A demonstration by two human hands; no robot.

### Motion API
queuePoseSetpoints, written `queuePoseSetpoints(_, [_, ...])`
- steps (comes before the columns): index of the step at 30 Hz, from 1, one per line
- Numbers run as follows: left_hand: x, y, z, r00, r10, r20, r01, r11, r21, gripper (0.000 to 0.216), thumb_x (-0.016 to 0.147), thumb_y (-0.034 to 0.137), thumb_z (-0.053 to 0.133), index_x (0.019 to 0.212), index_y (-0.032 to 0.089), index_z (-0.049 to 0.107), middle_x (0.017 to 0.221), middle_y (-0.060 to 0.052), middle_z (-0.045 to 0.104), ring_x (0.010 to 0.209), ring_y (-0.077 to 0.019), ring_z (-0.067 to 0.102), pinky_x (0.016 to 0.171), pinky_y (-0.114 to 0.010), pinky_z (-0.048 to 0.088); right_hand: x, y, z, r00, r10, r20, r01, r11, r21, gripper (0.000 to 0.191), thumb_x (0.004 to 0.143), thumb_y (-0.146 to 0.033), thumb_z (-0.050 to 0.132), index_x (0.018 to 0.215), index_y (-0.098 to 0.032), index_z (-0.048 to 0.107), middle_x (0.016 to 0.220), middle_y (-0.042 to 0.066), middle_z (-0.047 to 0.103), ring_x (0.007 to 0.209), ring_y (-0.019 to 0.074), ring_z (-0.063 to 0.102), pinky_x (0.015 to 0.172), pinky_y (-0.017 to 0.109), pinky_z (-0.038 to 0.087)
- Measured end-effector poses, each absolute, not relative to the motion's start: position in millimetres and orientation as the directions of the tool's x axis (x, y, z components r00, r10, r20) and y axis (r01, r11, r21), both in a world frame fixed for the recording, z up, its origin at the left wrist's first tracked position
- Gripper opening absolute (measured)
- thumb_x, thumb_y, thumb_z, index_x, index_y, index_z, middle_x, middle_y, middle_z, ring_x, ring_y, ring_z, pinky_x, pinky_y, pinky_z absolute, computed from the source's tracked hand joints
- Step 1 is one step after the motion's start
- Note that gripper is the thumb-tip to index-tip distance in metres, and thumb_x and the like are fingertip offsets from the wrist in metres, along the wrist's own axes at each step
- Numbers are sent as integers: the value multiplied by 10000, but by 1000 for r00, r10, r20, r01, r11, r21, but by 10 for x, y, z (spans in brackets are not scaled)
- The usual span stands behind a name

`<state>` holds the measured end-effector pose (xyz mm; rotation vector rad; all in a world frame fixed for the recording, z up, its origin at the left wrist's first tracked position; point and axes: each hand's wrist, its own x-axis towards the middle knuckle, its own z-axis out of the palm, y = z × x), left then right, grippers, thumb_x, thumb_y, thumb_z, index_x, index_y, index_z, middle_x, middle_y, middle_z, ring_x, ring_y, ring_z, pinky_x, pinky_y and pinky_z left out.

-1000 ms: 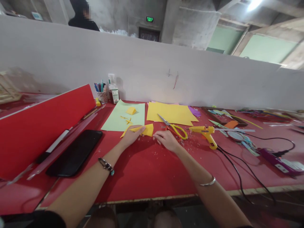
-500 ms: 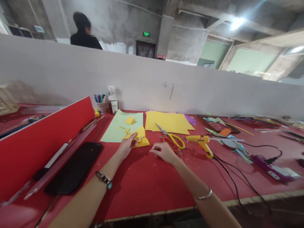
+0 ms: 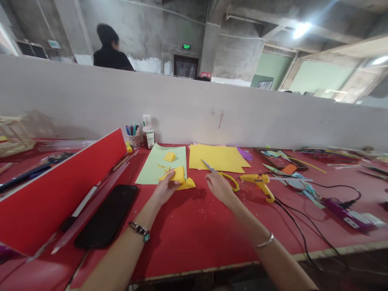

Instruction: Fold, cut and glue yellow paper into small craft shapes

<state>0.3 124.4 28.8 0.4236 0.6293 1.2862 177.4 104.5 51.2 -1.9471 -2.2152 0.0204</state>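
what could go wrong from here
The right hand is at the scissors, and the glue gun points its nozzle that way; if it is hot, which I cannot tell, it might burn. The black cord hangs over the table edge, so a snag could drag the glue gun. The left hand pinches folded yellow paper, which may crease if squeezed hard.

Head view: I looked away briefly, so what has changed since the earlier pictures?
The right hand moved rightward, away from the yellow paper piece, to the scissors; whether it grips them is unclear. The left hand still holds the piece, now turned differently. The glue gun and black phone stayed put.
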Motion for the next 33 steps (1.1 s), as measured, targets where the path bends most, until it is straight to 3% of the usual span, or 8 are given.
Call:
queuePoseSetpoints(3, [3, 1232, 299, 166, 959, -229, -735, 275, 620, 77, 695, 102, 544, 716, 164, 502, 531, 52, 553, 337, -28, 445, 348, -122, 405, 1824, 1044, 543, 123, 987, 103, 990, -129, 48, 322, 782, -16, 287, 959, -80, 549, 968, 182, 575, 902, 237, 536, 636, 293, 404])
queuePoseSetpoints(7, [1, 1232, 301, 163, 958, -234, -715, 278, 641, 69, 704, 109, 546, 706, 168, 510, 526, 53, 553, 331, -27, 438, 360, -133, 422, 1826, 1051, 506, 204, 974, 96, 975, -211, 72, 350, 785, 3, 259, 998, -43, 532, 985, 218, 559, 900, 253, 542, 654, 326, 413])
queuePoseSetpoints(20, [51, 1234, 291, 178, 955, -239, -716, 292, 634, 119, 750, 64, 457, 700, 137, 537, 555, 5, 576, 393, -51, 489, 359, -126, 420, 1848, 1100, 474, 207, 974, 89, 974, -214, 75, 314, 798, -64, 314, 1039, -88, 513, 1018, 197, 545, 928, 243, 528, 663, 303, 408])
queuePoseSetpoints(27, [67, 1251, 261, 179, 958, -225, -715, 284, 639, 125, 680, 24, 502, 675, 148, 486, 537, 32, 545, 377, -36, 463, 388, -128, 422, 1893, 1135, 451, 180, 981, 73, 981, -185, 58, 261, 803, -127, 351, 1010, -118, 509, 1018, 151, 551, 954, 222, 511, 673, 267, 400])
queuePoseSetpoints(30, [76, 1260, 219, 133, 978, -164, -675, 210, 707, 135, 629, 51, 547, 645, 160, 469, 545, 51, 529, 415, -37, 471, 427, -138, 427, 1840, 1148, 473, 200, 977, 75, 978, -204, 53, 267, 794, -89, 344, 1019, -96, 488, 982, 167, 563, 934, 227, 523, 657, 275, 404])
queuePoseSetpoints(33, [88, 1242, 192, 113, 992, -63, -635, 121, 763, 131, 578, 116, 588, 603, 163, 469, 556, 61, 524, 454, -45, 479, 465, -156, 432, 1768, 1127, 506, 199, 977, 76, 978, -202, 41, 320, 722, -77, 475, 1041, -80, 449, 1000, 183, 549, 942, 239, 519, 652, 273, 407])
